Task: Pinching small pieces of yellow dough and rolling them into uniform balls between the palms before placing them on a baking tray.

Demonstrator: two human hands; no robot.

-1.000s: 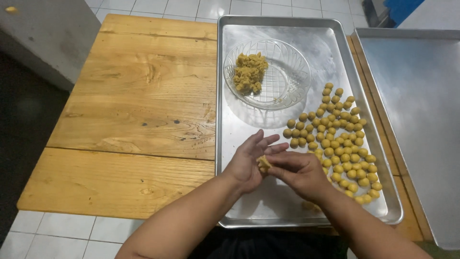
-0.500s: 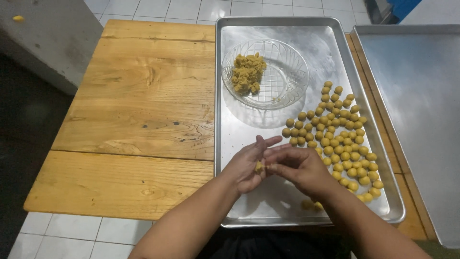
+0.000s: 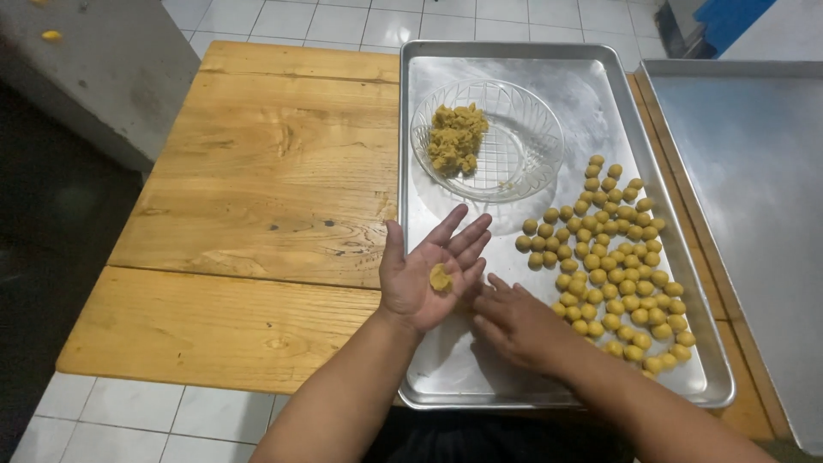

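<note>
My left hand [image 3: 426,273] is held palm up over the near left part of a metal tray [image 3: 446,369], fingers spread, with a small yellow dough lump [image 3: 441,278] resting on the palm. My right hand [image 3: 514,324] hovers just to its right, palm down, fingers apart, holding nothing. Several small yellow dough balls [image 3: 617,266] lie in a cluster on the tray's right side. A clear glass bowl [image 3: 523,154] at the far end of the tray holds a heap of yellow dough [image 3: 454,137].
The tray sits on a wooden table [image 3: 257,214] above a white tiled floor. A second metal tray [image 3: 746,189] lies to the right. A grey concrete block [image 3: 94,77] stands at the far left.
My hands were pressed together rolling the dough. Now they have parted: the left palm has turned up with the lump on it, and the right hand has drawn away to the right.
</note>
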